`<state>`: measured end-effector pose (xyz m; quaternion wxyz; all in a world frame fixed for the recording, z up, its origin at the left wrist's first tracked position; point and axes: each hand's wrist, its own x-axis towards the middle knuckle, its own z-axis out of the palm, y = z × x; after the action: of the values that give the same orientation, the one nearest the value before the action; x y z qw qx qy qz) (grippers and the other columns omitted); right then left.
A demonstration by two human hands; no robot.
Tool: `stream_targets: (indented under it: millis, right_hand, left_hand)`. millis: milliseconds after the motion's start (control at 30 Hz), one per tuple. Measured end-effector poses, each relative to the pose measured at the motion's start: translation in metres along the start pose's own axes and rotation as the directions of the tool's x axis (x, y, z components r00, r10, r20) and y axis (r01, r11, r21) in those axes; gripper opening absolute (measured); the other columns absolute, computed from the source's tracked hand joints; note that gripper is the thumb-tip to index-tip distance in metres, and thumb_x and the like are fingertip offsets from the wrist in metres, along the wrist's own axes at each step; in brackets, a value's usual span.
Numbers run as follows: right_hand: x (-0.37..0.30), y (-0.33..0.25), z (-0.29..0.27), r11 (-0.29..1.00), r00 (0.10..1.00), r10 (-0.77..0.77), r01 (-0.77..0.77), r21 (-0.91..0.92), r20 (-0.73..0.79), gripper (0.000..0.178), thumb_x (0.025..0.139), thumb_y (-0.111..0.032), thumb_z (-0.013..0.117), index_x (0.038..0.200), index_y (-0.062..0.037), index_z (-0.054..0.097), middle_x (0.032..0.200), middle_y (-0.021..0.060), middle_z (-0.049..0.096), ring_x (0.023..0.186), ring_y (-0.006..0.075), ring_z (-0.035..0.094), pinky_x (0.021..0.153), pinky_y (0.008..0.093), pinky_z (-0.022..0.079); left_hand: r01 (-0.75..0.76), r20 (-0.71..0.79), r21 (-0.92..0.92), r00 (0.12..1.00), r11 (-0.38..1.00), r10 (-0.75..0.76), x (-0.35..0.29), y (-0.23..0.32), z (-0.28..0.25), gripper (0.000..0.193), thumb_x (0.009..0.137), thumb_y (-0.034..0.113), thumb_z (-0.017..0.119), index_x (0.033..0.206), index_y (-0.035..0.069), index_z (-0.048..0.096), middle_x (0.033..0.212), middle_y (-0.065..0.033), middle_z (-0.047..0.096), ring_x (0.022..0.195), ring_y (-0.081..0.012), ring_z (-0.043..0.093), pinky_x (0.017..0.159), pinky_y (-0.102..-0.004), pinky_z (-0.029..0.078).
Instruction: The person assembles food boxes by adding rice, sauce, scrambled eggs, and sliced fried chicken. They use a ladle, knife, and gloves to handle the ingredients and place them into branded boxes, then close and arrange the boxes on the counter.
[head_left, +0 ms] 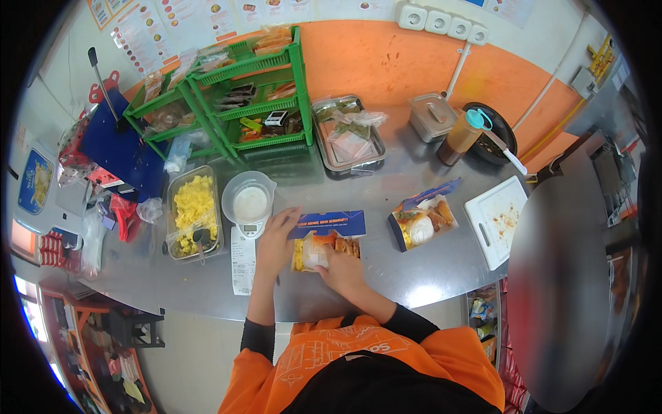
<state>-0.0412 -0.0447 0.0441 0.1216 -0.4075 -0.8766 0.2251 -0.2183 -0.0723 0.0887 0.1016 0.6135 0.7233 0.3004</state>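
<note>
In front of me an open food box (298, 264) with a raised blue lid (345, 222) holds yellow scrambled egg, a white mound of rice (315, 252) and browned, sliced meat. My left hand (276, 238) is at the box's left side, its fingers gripping the left end of the lid. From the front, my right hand (341, 270) reaches over the box edge. Its fingers are bent in against the rice and meat; whatever lies between the fingertips is hidden. A second filled box (422, 224), lid up, stands to the right.
Left of the boxes are a clear tub of scrambled egg (195, 207), a kitchen scale with a bowl (249, 200) and a paper receipt (243, 265). Green racks (238, 107) and a metal tray (348, 134) stand behind. A sauce bottle (460, 136), pan (498, 124) and white cutting board (498, 219) are right.
</note>
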Motion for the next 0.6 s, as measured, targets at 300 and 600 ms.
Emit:
stream_targets:
  millis: [300,600]
  right_hand:
    - [0.037,0.009,0.042,0.959,0.980,-0.089,0.035,-0.283,-0.180,0.019,0.077,-0.009,0.056,0.095,-0.0037,0.062,0.068,0.0120,0.065,0.062,0.0262,0.066,0.055,0.0358,0.053]
    - [0.065,-0.013,0.047,0.935,0.994,-0.077,0.044,-0.353,-0.080,0.019,0.078,-0.010,0.058,0.094,-0.0042,0.064,0.068,0.0119,0.066,0.064,0.0255,0.067,0.058,0.0333,0.053]
  left_hand:
    - [-0.022,0.048,-0.008,0.999,1.000,0.022,0.009,-0.011,-0.001,0.066,0.069,-0.004,0.057,0.133,0.014,0.053,0.124,-0.0055,0.055,0.107,-0.0289,0.052,0.092,-0.0360,0.045]
    - [-0.003,0.095,-0.058,0.995,0.998,0.009,0.016,-0.003,-0.007,0.068,0.069,-0.009,0.053,0.133,0.015,0.053,0.123,-0.0088,0.054,0.108,-0.0321,0.051,0.094,-0.0371,0.045]
